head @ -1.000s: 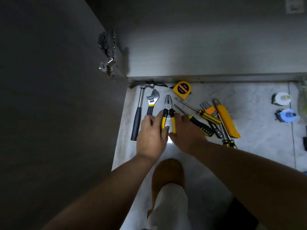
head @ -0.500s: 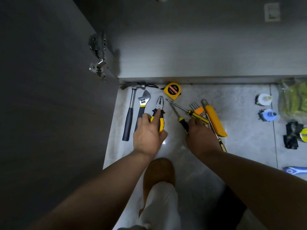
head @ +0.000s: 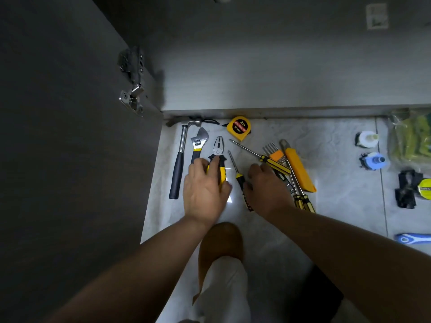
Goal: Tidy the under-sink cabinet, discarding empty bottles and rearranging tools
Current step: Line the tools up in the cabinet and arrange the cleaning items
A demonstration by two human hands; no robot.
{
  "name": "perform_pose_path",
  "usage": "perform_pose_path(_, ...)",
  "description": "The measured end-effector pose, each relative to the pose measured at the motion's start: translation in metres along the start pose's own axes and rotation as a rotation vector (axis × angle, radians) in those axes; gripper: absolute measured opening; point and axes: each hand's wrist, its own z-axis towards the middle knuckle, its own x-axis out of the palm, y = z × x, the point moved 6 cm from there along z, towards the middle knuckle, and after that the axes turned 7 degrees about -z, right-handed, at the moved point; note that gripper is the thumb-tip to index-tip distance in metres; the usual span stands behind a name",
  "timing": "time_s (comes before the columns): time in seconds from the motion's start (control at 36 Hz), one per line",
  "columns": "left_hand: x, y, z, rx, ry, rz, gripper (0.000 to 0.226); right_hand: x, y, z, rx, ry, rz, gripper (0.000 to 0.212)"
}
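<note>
Floor lot, as we record it:

1. Pliers (head: pixel 218 152), yellow-handled, lying on the tiled floor (head: pixel 338 206) with the nose towards the cabinet. The left hand (head: pixel 205 190) covers the handles, fingers curled over them in a hold.
2. Black-and-yellow screwdriver (head: pixel 237 170), just right of the pliers, tip pointing away from us. The right hand (head: pixel 267 190) has its thumb against the handle and its fingers bent. We cannot tell whether it grips the tool or only touches it.
3. Hammer (head: pixel 179 164) and adjustable wrench (head: pixel 198 142), side by side left of the pliers, beside the open cabinet door (head: pixel 70 136) with its hinge (head: pixel 133 89).
4. Tape measure (head: pixel 239 128), yellow, near the cabinet base.
5. Striped screwdriver (head: pixel 275 161) and orange utility knife (head: pixel 299 170), in a crossed heap right of the right hand.
6. White bottle (head: pixel 366 138) and blue bottle (head: pixel 373 160), well apart from the tools, far right.
</note>
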Motion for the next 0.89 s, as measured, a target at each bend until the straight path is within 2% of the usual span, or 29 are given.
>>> perform_pose_path(0.06,-0.003,-0.008,0.002,0.082,-0.052,0.0,0.052,-0.016,0.002,0.011,-0.078,-0.104,-0.046,0.034)
perform_pose_path(0.14,0.001,-0.019,0.007,0.16,-0.042,0.0,0.04,-0.033,0.009,0.033,-0.184,-0.152,-0.106,0.056)
perform_pose_path(0.28,0.012,-0.032,0.013,0.223,-0.031,-0.014,0.033,-0.03,0.022,0.076,-0.21,0.026,-0.303,0.076)
perform_pose_path(0.36,0.013,-0.034,0.018,0.235,-0.014,-0.006,0.037,-0.031,0.019,0.089,-0.179,0.081,-0.39,0.07)
perform_pose_path(0.5,0.013,-0.041,0.022,0.251,0.056,0.004,0.048,-0.04,0.002,0.082,-0.217,0.038,-0.469,0.052)
perform_pose_path(0.72,0.024,-0.074,0.019,0.356,0.175,0.075,0.064,-0.072,-0.073,0.056,-0.203,0.069,-0.631,0.052)
perform_pose_path(0.89,0.039,-0.088,0.026,0.353,0.28,0.161,0.075,-0.092,-0.123,0.043,-0.09,0.175,-0.724,0.051)
